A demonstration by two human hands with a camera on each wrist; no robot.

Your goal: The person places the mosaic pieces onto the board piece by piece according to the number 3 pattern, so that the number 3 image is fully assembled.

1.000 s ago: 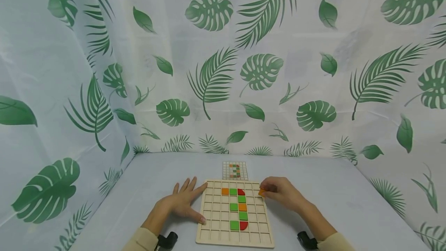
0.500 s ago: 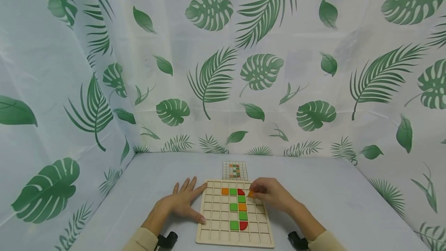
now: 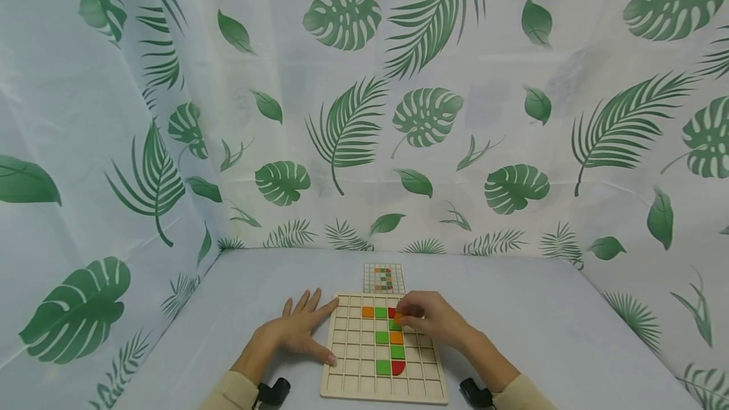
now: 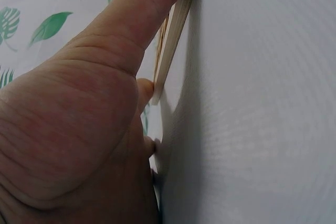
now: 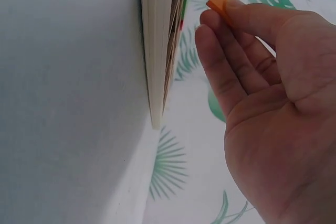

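Observation:
A wooden grid board (image 3: 353, 386) lies on the table, with several orange, green and red tiles in its cells. My right hand (image 3: 435, 318) pinches an orange tile (image 5: 220, 2) between thumb and fingers. In the head view it is over the board's upper middle, partly covering a green tile (image 3: 393, 326) and a red rounded tile (image 3: 391, 312). My left hand (image 3: 302, 328) is spread at the board's left side. Its thumb touches the left edge, and the index fingertip is at the upper left corner. In the left wrist view, that thumb presses against the board's side.
Behind the board lies a small card (image 3: 373, 278) printed with a grid and coloured shapes. Pale cloth covers the table (image 3: 256, 283). A leaf-patterned curtain (image 3: 364, 144) stands at the back and sides.
My right hand has moved left across the board with the orange tile, from the right edge to the upper middle. The left hand has stayed still.

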